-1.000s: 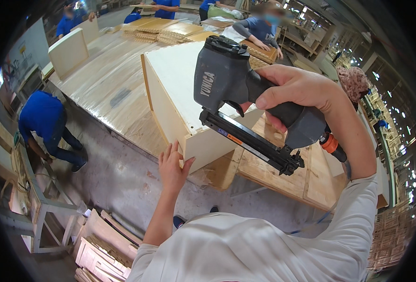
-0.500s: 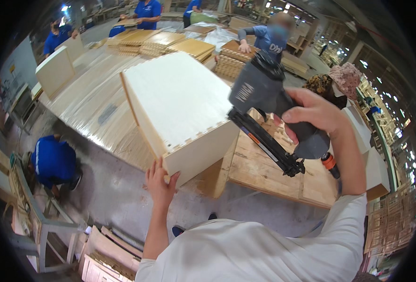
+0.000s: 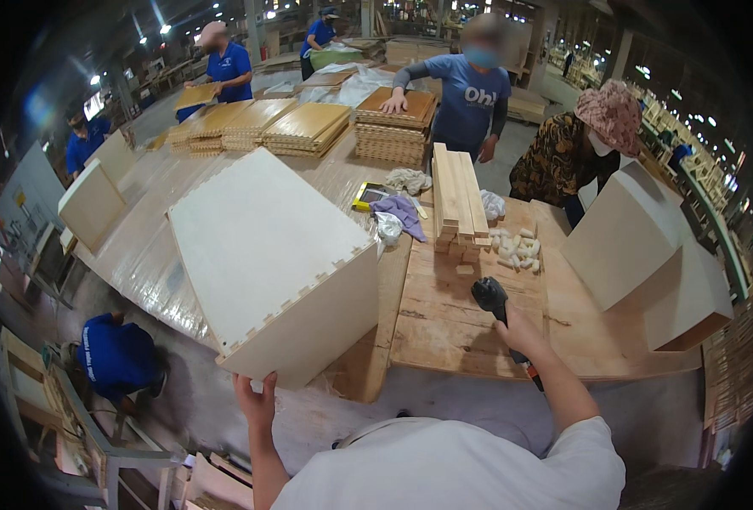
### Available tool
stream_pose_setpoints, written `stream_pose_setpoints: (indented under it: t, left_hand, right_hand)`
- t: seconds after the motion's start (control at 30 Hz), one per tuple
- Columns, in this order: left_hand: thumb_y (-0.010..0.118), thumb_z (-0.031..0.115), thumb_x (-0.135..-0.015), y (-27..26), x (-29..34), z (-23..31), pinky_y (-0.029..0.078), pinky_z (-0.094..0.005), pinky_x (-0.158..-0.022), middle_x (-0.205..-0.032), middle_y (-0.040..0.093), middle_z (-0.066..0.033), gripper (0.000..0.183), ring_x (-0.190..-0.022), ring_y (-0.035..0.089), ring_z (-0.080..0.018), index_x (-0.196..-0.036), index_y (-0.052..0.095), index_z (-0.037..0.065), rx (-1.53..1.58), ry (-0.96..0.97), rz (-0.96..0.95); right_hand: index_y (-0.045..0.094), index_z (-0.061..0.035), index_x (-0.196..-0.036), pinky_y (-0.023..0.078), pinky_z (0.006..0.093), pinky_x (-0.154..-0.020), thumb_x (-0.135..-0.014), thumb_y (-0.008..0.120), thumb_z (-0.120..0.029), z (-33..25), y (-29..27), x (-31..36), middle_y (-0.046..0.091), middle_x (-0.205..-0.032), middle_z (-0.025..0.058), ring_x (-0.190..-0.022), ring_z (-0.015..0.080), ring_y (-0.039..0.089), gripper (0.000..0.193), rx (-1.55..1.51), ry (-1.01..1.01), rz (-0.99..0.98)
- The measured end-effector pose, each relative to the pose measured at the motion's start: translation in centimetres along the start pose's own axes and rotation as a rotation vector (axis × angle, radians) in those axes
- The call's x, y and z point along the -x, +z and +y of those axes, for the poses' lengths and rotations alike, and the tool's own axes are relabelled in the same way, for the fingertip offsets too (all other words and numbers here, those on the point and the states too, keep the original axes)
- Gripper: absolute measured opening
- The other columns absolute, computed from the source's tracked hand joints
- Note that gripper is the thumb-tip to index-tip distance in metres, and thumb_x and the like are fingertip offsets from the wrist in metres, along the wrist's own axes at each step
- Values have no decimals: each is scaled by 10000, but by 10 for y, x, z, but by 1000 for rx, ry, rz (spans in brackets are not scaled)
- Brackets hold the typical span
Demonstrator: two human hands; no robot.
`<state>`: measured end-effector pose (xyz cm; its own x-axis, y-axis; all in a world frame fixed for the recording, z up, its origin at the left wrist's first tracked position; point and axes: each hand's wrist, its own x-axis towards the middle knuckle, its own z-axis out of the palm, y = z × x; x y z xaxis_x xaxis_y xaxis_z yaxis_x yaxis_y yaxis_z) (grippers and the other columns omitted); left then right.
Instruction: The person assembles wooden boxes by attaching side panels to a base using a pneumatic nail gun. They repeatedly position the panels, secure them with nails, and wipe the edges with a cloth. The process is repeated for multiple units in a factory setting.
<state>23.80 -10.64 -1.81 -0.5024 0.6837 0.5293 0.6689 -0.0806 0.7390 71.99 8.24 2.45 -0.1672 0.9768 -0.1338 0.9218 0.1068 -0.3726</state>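
A large pale wooden box (image 3: 266,238) with finger-jointed edges stands tilted at the table edge, a broad white panel facing up. My left hand (image 3: 254,401) grips its near lower corner, the thumb against the side panel and the fingers partly hidden at the edge. In my right hand (image 3: 523,333) is a dark nail gun (image 3: 489,294), held by its handle low over the wooden worktop (image 3: 444,331), apart from the box. An orange and black hose fitting shows below that hand.
Wood strips (image 3: 457,200) are stacked on the worktop beside small white pieces (image 3: 517,248). A purple cloth (image 3: 399,214) lies nearby. More pale boxes (image 3: 619,234) stand right, by a person in a pink hat. Finger-jointed panels (image 3: 308,127) are piled behind; a person crouches left.
My right hand has brought the nail gun down and away from the box, onto the worktop side. The box has shifted left and nearer, with my left hand still on its corner.
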Motion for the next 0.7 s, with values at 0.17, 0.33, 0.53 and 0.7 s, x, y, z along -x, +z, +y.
stream_pose_setpoints:
  t: [0.17, 0.33, 0.53, 0.7]
  left_hand:
    - [515, 320, -960, -7, 11, -16, 395, -374, -935, -1123, 589, -131, 399, -1049, 547, -258, -1137, 574, -33, 230, -51, 22]
    - [426, 326, -1000, -6, 9, -51, 404, -379, -958, -1145, 576, -139, 465, -1097, 532, -225, -1261, 458, -58, 365, -339, 134]
    - [395, 325, -1023, -7, -41, -123, 455, -364, -898, -1107, 545, -130, 402, -1027, 545, -201, -1190, 456, -36, 457, -228, 200]
    - [399, 370, -1015, 0, -129, -168, 415, -379, -949, -1208, 502, -130, 448, -1115, 504, -217, -1280, 411, 9, 521, -330, 91]
  right_hand:
    - [283, 34, -1411, 499, 457, -844, -879, 581, -244, 14, 47, -14, 510, -1183, 255, -996, 406, 587, 671, 143, 116, -37]
    - [435, 6, -1325, 508, 438, -817, -876, 600, -234, 21, 85, -19, 504, -1217, 219, -1005, 387, 580, 535, 220, -68, 243]
    - [472, -28, -1313, 485, 381, -849, -878, 635, -294, -50, 84, -32, 550, -1213, 168, -1097, 312, 543, 535, -437, -308, 70]
    - [398, -43, -1395, 454, 331, -887, -894, 624, -288, -137, 130, -39, 525, -1284, 130, -1152, 236, 507, 602, -903, -299, 10]
